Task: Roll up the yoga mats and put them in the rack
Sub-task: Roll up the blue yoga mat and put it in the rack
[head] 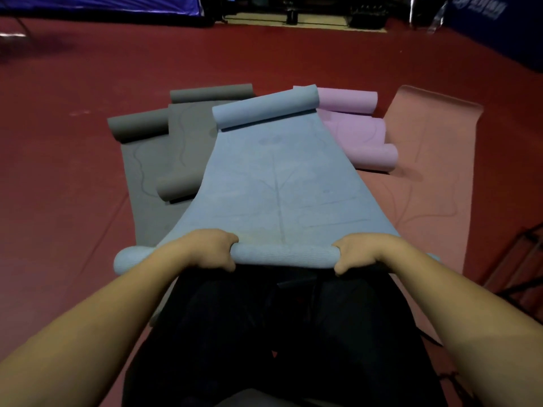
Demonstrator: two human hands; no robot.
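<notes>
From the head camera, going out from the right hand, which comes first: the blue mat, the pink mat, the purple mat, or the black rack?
From the right hand:
1. Blue mat: gripped at its rolled near end.
2. Pink mat: flat, just right of it.
3. Black rack: at the right edge.
4. Purple mat: ahead, beyond the blue.

Blue yoga mat [279,183] — both ends curled — among grey, pink mats
</notes>
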